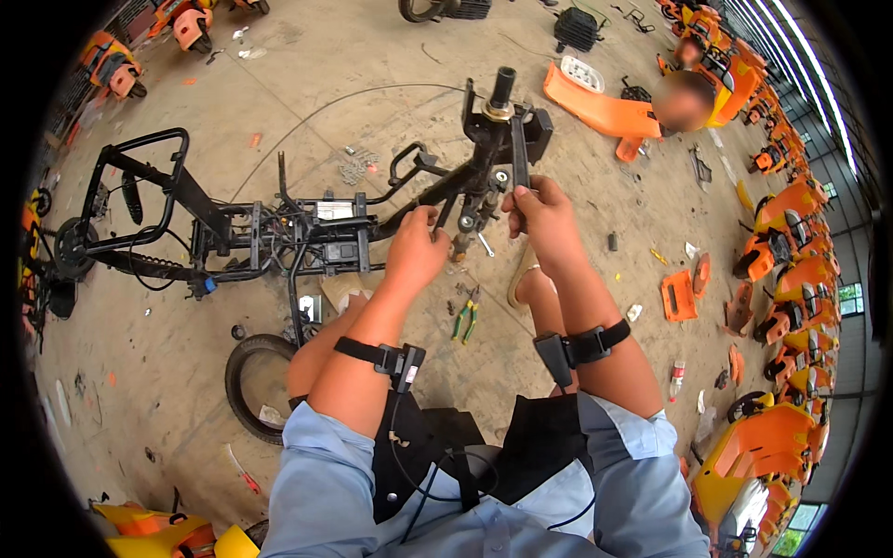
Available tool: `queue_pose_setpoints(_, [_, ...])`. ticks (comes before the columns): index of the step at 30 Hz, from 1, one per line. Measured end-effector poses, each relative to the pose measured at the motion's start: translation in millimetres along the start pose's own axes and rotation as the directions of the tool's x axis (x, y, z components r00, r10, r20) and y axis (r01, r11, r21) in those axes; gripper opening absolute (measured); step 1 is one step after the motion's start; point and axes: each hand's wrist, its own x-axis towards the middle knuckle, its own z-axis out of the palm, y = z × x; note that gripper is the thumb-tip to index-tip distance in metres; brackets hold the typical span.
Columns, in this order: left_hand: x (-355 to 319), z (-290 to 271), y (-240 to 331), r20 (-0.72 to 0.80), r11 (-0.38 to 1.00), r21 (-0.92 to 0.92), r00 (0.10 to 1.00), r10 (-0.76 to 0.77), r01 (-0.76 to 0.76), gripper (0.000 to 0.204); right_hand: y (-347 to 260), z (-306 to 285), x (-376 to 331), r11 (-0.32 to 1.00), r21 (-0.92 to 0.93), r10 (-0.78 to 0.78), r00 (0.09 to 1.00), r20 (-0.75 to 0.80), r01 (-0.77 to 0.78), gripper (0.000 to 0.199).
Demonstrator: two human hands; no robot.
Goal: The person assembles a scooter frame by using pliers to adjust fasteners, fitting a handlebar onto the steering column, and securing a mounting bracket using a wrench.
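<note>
A stripped black scooter frame (pixel 419 197) stands in front of me, its steering tube (pixel 502 88) upright with a brass-coloured nut (pixel 498 112) below the top. My right hand (pixel 547 219) is closed round the lower end of a long flat dark bar (pixel 520 149), which reaches up beside the nut; whether it touches the nut I cannot tell. Left of it, my left hand (pixel 417 249) is closed by a thin dark bar (pixel 445 216) next to the frame's front tube. Between the hands are greasy metal parts (pixel 479 200) and a small silver wrench (pixel 486 245).
Green-handled pliers (pixel 466 314) lie on the concrete floor near my feet. A loose tyre (pixel 238 391) is at lower left. Orange panels (pixel 600 104) and another person, head blurred (pixel 684 100), are at upper right. Orange-yellow scooters (pixel 791 260) line the right side.
</note>
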Motion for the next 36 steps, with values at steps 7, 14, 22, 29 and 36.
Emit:
queue_pose_setpoints(7, [15, 2, 8, -0.035, 0.999, -0.040, 0.999, -0.011, 0.010, 0.036, -12, -10, 18, 0.956, 0.264, -0.083, 0.982, -0.171, 0.127, 0.023])
queue_pose_setpoints(14, [24, 6, 5, -0.059, 0.999, -0.040, 0.998, -0.020, 0.017, 0.036, 2, -44, -20, 0.904, 0.311, -0.222, 0.945, -0.241, 0.292, 0.025])
queue_pose_setpoints(22, [28, 0, 7, -0.124, 0.996, -0.091, 0.992, -0.005, -0.006, 0.033, 82, -93, -41, 0.803, 0.530, 0.357, 0.932, -0.063, -0.272, 0.019])
queue_pose_setpoints(29, [-7, -96, 80, -0.526, 0.974, -0.098, 0.841, 0.124, -0.205, 0.018, 186, -111, -19, 0.420, 0.660, 0.746, 0.651, 0.141, -0.623, 0.009])
queue_pose_setpoints(36, [-44, -251, 28, -0.677, 0.974, 0.221, 0.711, 0.189, -0.049, 0.023, 154, -60, 2, 0.638, 0.372, 0.683, 0.719, 0.130, -0.674, 0.010])
